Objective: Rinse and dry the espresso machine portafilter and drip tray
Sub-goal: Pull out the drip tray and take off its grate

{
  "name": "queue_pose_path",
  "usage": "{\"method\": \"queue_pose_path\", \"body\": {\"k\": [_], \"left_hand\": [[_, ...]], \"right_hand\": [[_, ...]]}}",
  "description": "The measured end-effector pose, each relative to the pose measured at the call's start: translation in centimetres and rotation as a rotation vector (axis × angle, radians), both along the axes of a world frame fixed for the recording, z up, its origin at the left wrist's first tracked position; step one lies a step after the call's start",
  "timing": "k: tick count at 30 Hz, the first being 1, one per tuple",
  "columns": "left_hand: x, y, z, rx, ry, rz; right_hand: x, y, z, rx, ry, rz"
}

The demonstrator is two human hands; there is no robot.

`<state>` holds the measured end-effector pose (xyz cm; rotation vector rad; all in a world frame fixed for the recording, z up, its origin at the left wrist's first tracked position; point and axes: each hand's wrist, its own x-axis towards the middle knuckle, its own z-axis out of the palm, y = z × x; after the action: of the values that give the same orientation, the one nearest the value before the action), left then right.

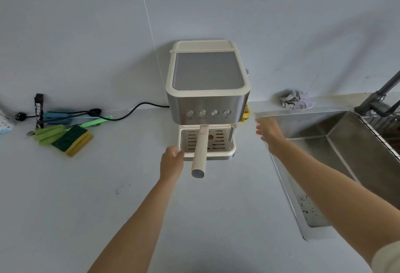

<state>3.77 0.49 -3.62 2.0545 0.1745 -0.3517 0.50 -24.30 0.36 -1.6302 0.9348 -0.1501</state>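
Observation:
A cream and steel espresso machine [207, 91] stands on the grey counter against the wall. Its portafilter [200, 151] is locked in, the long cream handle sticking out toward me. Below it sits the cream drip tray [229, 148] with a slotted grate. My left hand [172, 162] touches the tray's front left corner, fingers curled at its edge. My right hand [269, 131] hovers right of the machine, above the sink's left rim, fingers apart and holding nothing.
A steel sink [324, 160] lies to the right with a dark faucet [376, 101] and a wire rack [383, 130]. A crumpled grey cloth [297, 100] rests behind the sink. Sponges [72, 140], brushes and a black power cord [121, 117] lie at left.

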Motion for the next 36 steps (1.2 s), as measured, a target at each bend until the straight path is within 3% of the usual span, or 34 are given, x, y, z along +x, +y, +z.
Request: {"method": "queue_pose_path", "body": {"k": [3,7,15,18,36], "left_hand": [[1.4,0.5,-2.1,0.218,-0.067,-0.117],[2.8,0.1,-3.0,0.238,-0.149,-0.290],[5.6,0.4,-4.8,0.540,-0.183,-0.545],[6.3,0.7,-5.3,0.582,-0.156,-0.586],[5.4,0.7,-5.4,0.405,-0.174,-0.525]], "right_hand": [[-1.8,0.6,-3.6,-0.063,0.175,0.154],[-2.3,2.4,-7.0,-0.237,0.303,0.419],[0.6,3.5,-9.3,-0.537,0.252,0.650],[1.8,3.6,-9.7,-0.560,0.269,0.666],[1.4,4.1,-9.6,-0.489,0.213,0.569]]}}
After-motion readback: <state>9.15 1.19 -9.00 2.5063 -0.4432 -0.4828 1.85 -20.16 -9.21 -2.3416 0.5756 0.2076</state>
